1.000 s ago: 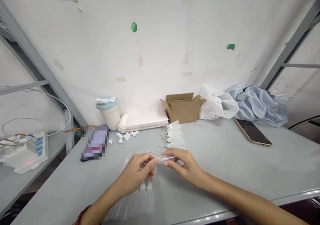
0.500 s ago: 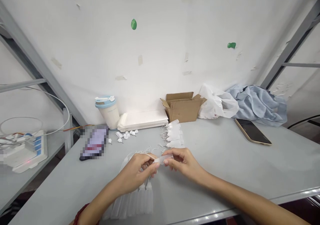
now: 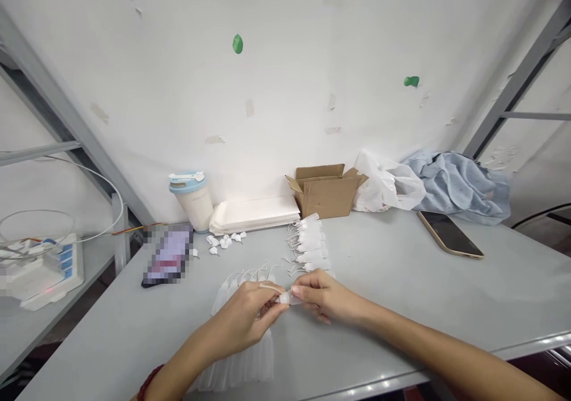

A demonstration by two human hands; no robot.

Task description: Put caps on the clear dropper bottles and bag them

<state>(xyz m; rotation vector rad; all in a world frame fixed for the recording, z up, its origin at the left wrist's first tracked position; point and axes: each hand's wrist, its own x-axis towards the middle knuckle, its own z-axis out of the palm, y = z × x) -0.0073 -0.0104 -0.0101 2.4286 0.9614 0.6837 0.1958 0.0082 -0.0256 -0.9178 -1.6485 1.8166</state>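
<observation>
Between my hands is a small translucent plastic tube [image 3: 295,300] with a white end piece [image 3: 284,298]. My left hand [image 3: 245,315] pinches the white end piece, and a pale cord runs over its index finger. On the clear body, close to that end, the thumb and fingers of my right hand [image 3: 330,294] are closed and hide much of it. Several clear tubes [image 3: 252,359] lie side by side under my left wrist. Beyond that hand are several pieces with looped cords [image 3: 220,297], partly covered. Several corded tubes [image 3: 312,240] are stacked in a column behind my right hand.
Small white plugs [image 3: 225,241] lie near a lidded cup [image 3: 194,201] and a pile of white envelopes [image 3: 256,212]. Along the wall stand an open cardboard box [image 3: 325,199], a plastic bag [image 3: 388,184] and blue cloth [image 3: 459,184]. A phone [image 3: 450,234] lies at right.
Both hands have shifted slightly down and to the right with the tube. My right fingers now sit closer to the white end piece and cover more of the clear body.
</observation>
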